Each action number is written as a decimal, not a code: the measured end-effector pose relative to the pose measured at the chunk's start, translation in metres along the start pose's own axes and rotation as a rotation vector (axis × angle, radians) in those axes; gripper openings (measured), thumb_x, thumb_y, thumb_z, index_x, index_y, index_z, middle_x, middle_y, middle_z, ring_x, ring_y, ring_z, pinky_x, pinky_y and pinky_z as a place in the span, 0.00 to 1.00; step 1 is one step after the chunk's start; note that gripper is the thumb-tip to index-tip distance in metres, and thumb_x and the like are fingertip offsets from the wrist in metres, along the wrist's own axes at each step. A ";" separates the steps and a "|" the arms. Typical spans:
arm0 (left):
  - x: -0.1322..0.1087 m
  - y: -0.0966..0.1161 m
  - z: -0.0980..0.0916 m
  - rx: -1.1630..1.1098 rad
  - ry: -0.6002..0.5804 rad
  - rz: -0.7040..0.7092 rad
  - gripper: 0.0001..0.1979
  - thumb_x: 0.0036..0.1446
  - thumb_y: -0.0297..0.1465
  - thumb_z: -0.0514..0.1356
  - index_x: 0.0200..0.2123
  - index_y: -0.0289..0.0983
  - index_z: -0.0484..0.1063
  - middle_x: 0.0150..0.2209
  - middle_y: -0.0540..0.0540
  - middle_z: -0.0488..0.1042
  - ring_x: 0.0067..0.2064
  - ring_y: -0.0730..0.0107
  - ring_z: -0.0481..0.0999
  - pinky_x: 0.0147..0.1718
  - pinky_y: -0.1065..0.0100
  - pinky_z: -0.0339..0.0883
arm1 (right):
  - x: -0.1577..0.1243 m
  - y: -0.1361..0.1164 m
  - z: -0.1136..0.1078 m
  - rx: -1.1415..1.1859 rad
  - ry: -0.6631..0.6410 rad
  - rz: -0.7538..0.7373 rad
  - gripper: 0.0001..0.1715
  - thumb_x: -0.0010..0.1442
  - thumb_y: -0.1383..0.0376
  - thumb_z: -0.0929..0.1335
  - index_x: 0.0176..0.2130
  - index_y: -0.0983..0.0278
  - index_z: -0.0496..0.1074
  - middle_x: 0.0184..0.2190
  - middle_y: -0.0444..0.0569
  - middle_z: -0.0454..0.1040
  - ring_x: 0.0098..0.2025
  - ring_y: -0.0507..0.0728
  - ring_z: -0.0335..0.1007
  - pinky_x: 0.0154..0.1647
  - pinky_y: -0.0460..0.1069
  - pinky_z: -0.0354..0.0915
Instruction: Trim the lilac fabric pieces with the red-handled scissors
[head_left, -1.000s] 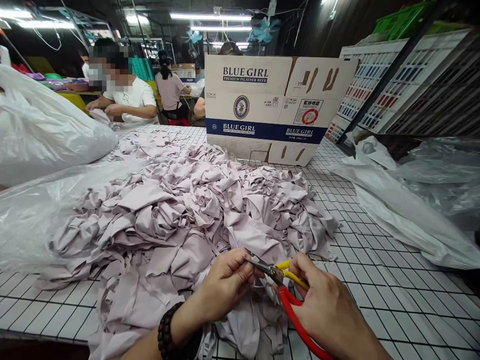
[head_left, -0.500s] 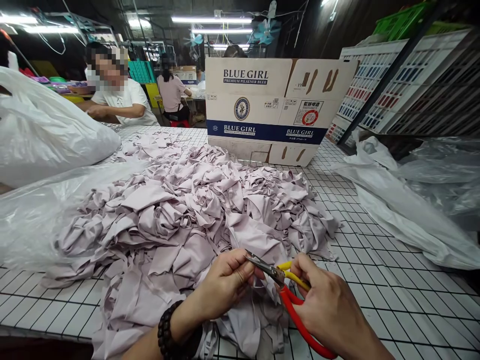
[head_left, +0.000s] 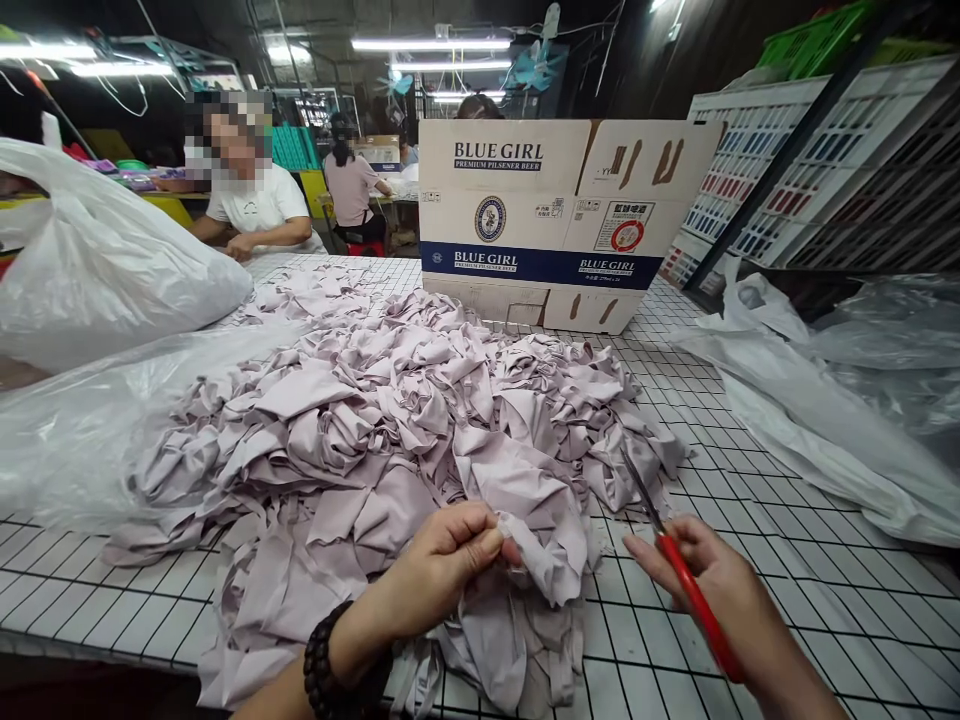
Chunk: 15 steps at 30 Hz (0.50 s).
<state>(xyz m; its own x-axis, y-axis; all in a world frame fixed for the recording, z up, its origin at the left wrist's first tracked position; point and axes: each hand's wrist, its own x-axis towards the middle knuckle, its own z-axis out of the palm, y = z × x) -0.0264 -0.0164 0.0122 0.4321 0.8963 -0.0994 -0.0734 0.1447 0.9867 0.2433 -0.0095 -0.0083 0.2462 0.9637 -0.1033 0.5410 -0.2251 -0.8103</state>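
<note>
Tabletop (head_left: 765,610) brightly lit as tubes (head_left: 431,45) are seen glaring overhead.
Faint shadows are left among the cloth (head_left: 367,515), sheen is cast on the plastic bag (head_left: 120,265), and crates (head_left: 757,165) at right are stretched by distortion.

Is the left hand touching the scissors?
Apart. The head view shows cloth and gridded table between the left hand and the scissors, which the right hand holds.

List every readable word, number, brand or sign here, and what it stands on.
"BLUE GIRL PREMIUM PILSENER BEER": front carton, upper left.
"BLUE GIRL PREMIUM PILSENER BEER": its blue band, left and right.
"YY": front carton, beside brown marks.
Too small or blurred: round emblem, red-ring label, remaining small print, background carton.
</note>
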 end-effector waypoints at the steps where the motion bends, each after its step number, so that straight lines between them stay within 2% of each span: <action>1: -0.005 0.001 -0.006 0.123 -0.013 0.004 0.21 0.60 0.46 0.55 0.31 0.33 0.73 0.26 0.50 0.67 0.24 0.76 0.65 0.24 0.74 0.60 | 0.005 0.013 -0.008 -0.136 0.066 0.041 0.27 0.44 0.45 0.71 0.22 0.57 0.55 0.15 0.37 0.60 0.19 0.52 0.56 0.22 0.48 0.55; 3: -0.017 0.004 -0.016 0.393 -0.004 -0.019 0.19 0.63 0.42 0.53 0.31 0.34 0.75 0.34 0.45 0.72 0.35 0.68 0.72 0.36 0.70 0.67 | 0.012 0.038 -0.021 -0.368 0.103 0.150 0.28 0.43 0.46 0.71 0.19 0.57 0.52 0.12 0.38 0.59 0.16 0.54 0.56 0.21 0.49 0.55; 5: -0.025 0.007 -0.023 0.640 0.073 -0.057 0.16 0.63 0.39 0.53 0.31 0.36 0.75 0.45 0.41 0.73 0.46 0.61 0.73 0.48 0.64 0.66 | 0.015 0.054 -0.024 -0.392 0.103 0.194 0.28 0.42 0.48 0.73 0.17 0.57 0.52 0.10 0.38 0.60 0.15 0.54 0.57 0.21 0.50 0.56; 8: -0.028 0.010 -0.017 0.888 0.294 -0.060 0.12 0.60 0.38 0.55 0.36 0.37 0.74 0.56 0.37 0.67 0.55 0.50 0.69 0.54 0.53 0.62 | 0.018 0.053 -0.007 -0.018 0.101 0.141 0.22 0.40 0.54 0.76 0.23 0.58 0.60 0.18 0.42 0.72 0.22 0.58 0.68 0.26 0.51 0.64; 9: -0.026 0.011 -0.011 0.938 0.354 -0.042 0.11 0.59 0.37 0.56 0.39 0.37 0.74 0.58 0.36 0.65 0.57 0.47 0.67 0.55 0.49 0.61 | 0.021 0.048 0.003 0.149 0.058 0.116 0.22 0.39 0.56 0.77 0.27 0.58 0.63 0.23 0.45 0.75 0.26 0.59 0.72 0.30 0.52 0.66; 11: -0.020 0.011 0.003 0.965 0.408 0.010 0.13 0.57 0.36 0.57 0.43 0.37 0.74 0.60 0.34 0.63 0.60 0.44 0.63 0.57 0.46 0.58 | 0.031 0.035 0.026 0.308 -0.037 0.069 0.24 0.38 0.58 0.77 0.30 0.59 0.63 0.30 0.48 0.78 0.30 0.59 0.74 0.34 0.53 0.69; 13: -0.011 0.009 0.018 0.880 0.308 0.048 0.15 0.59 0.35 0.56 0.46 0.38 0.74 0.57 0.35 0.67 0.58 0.48 0.66 0.57 0.49 0.59 | 0.045 0.023 0.047 0.376 -0.078 0.029 0.24 0.38 0.58 0.77 0.29 0.60 0.63 0.29 0.47 0.77 0.29 0.58 0.73 0.33 0.52 0.68; 15: 0.000 0.003 0.028 0.750 0.101 0.022 0.15 0.61 0.35 0.54 0.48 0.39 0.75 0.50 0.37 0.73 0.52 0.53 0.71 0.54 0.54 0.63 | 0.058 0.016 0.061 0.418 -0.094 -0.004 0.22 0.41 0.57 0.76 0.29 0.59 0.62 0.24 0.44 0.74 0.25 0.56 0.70 0.27 0.50 0.65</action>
<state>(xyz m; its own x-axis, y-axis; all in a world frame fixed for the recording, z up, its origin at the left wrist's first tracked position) -0.0017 -0.0270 0.0192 0.3506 0.9349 -0.0545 0.5661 -0.1652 0.8076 0.2176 0.0518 -0.0628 0.1598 0.9777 -0.1364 0.1646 -0.1626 -0.9729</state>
